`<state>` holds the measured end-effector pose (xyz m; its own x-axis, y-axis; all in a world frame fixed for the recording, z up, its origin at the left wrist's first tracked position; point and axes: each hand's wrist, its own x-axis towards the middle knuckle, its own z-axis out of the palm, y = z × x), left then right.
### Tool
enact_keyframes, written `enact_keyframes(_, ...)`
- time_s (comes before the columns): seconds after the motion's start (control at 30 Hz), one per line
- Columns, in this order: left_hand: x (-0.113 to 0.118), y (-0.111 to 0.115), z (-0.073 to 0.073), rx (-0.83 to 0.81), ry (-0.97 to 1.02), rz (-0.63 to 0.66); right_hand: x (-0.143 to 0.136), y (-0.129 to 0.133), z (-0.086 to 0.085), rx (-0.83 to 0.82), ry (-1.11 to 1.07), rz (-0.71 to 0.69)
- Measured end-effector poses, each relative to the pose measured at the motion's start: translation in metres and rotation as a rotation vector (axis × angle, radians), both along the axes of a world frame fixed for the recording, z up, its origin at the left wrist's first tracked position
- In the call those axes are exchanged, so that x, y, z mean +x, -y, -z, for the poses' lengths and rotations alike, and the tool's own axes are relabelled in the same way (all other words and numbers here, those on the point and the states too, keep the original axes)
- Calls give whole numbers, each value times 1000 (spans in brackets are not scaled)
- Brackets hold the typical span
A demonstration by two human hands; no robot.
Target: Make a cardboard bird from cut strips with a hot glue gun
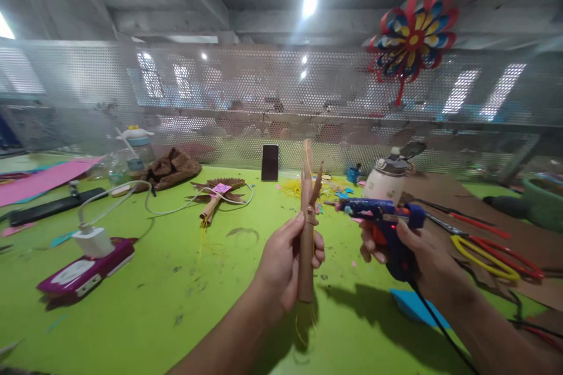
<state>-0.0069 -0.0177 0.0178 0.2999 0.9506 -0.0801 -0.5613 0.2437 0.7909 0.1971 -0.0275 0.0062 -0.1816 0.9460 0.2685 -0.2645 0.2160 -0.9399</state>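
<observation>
1. Roll of brown card (306, 263) is in your left hand (279, 258). Your fingers curl around its lower part and your thumb presses its side, so this grip is full and snug.
2. Your right hand (433, 258) wraps the handle of the blue glue gun (373, 208). A small red light (393, 227) glows on it.
3. The gun's tip (335, 205) points left at the roll, near the card flap (316, 187) that sticks out. I cannot tell if they touch.
4. If the gun is hot and either hand slips, the tip could burn your left fingers. Pulling the trigger too hard could make glue run down onto them. Squeezing the roll too tightly could dent it. If the black cord (440, 328) catches, it could jerk your aim.
5. The roll's long line goes almost straight up and down in your view. Its top end points up and away, and its bottom end is nearer you. I cannot tell just how far it leans.
6. The roll is held above the green table (176, 316). Blue paper (417, 307) lies below your right hand. Farther out are 1 dark phone (270, 162) and 1 pale bottle (382, 184).
</observation>
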Motion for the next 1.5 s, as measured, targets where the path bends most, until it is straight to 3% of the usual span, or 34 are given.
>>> enact_keyframes(0.17, 4, -2, 7, 137, -149, -129, -2, 4, -5, 0, 46, 23)
enact_keyframes(0.43, 6, -6, 11, 268, -440, -309, -3, 7, -6, 175, 307, 0)
enact_keyframes(0.57, 7, -7, 14, 329, -559, -380, -2, 6, -5, 231, 318, 27)
enact_keyframes(1.1, 2, -12, 18, 476, -945, -515, -3, 8, -7, 278, 506, 28)
enact_keyframes(1.27, 3, -14, 26, 472, -961, -496, -5, 10, -7, 219, 636, 106)
enact_keyframes(1.5, 4, -14, 32, 386, -751, -422, -8, 9, -4, 233, 645, 163)
